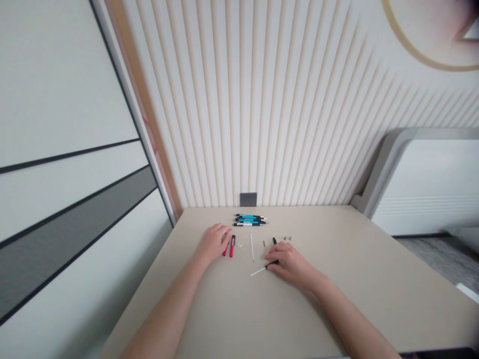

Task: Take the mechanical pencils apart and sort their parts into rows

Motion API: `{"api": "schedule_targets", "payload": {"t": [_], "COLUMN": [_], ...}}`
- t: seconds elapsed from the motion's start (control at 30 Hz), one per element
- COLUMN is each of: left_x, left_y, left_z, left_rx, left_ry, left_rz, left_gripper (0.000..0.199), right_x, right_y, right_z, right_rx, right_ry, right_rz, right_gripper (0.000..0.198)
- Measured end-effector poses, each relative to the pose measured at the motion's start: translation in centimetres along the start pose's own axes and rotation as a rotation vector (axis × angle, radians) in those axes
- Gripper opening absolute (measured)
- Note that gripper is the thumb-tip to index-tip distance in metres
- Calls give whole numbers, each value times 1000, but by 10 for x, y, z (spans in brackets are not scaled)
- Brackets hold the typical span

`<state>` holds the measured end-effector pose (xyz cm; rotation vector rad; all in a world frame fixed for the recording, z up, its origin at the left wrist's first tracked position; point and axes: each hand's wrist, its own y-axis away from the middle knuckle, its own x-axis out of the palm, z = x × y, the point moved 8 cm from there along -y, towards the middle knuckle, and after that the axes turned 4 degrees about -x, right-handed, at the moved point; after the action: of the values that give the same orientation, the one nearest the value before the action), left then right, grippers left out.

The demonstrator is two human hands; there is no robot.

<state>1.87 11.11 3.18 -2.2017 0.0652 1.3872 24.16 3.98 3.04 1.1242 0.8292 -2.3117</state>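
Note:
My right hand (290,262) is closed on a black pen part (273,265), and a thin white refill (258,271) sticks out of it to the left. Another black piece (274,241) lies just beyond its fingers. On the left, my left hand (216,243) rests over the table with bent fingers, thumb and forefinger apart, beside two red pen barrels (232,246). It partly covers the nearer barrel. Between my hands lie a second white refill (252,247), small clear clip-like bits (240,245) and a tiny metal-looking spring or tube (264,244).
Several pens (250,220) with blue, black and white bodies lie in a row at the back of the beige table (239,314). Small grey tips (287,238) sit past my right hand. A dark wall socket (248,199) is behind, and a white cabinet (67,89) stands left.

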Motion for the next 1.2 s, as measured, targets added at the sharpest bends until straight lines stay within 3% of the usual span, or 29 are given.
{"api": "schedule_targets", "payload": {"t": [0.17, 0.27, 0.57, 0.83, 1.2], "left_x": [5, 14, 24, 22, 21], "left_y": [7, 9, 10, 8, 8], "left_z": [-39, -49, -46, -46, -43], "left_rx": [209, 268, 291, 273, 278], "left_ry": [-50, -78, -125, -122, -151], "left_rz": [82, 161, 236, 205, 177], "left_gripper": [22, 26, 25, 19, 16], "right_x": [8, 10, 13, 9, 4], "right_y": [-2, -2, -1, -2, -1], "right_z": [-1, -4, -2, 0, -22], "right_rx": [-3, 7, 27, 81, 225], "right_ry": [14, 3, -20, -12, 15], "right_rz": [33, 38, 57, 25, -111], "right_gripper": [20, 17, 12, 12, 19]}}
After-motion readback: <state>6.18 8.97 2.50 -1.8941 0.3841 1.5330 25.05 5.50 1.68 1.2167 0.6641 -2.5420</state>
